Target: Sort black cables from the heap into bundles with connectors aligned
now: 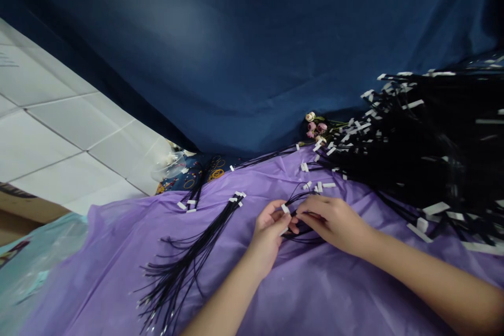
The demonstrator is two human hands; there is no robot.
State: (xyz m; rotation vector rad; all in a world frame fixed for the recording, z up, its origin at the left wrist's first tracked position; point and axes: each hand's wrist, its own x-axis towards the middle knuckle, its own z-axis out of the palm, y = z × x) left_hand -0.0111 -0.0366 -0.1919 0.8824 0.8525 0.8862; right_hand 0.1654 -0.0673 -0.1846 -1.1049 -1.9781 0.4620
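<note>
The two hands work close together, fingertips nearly meeting, above a purple cloth (315,289). The left hand (268,236) is closed in a pinch: thumb and forefinger grip a small white connector (285,209), which sticks up between them. The other left fingers are curled behind it, and a second bit of white shows lower down, beside the thumb. Thin black wires (301,197) run from the gripped connector toward the right hand (340,223), and more dark strands hang in loops under both hands. The right hand comes in from the other side, palm down, with its thumb and fingers bent and drawn near one another at the strands. Its tips overlap the dark wires, so I cannot tell whether they are clamped on one or only touching.

Just beyond the right hand, several loose white connectors (319,187) lie on the cloth. To the left of the left hand, and apart from it, rests a bundle of black wires (214,226), its white ends gathered at the top and its bare ends fanned out. A large heap of black wires (425,152) with white ends fills the right side, and pink flowers (315,128) lie at its edge against a blue curtain (252,52).
</note>
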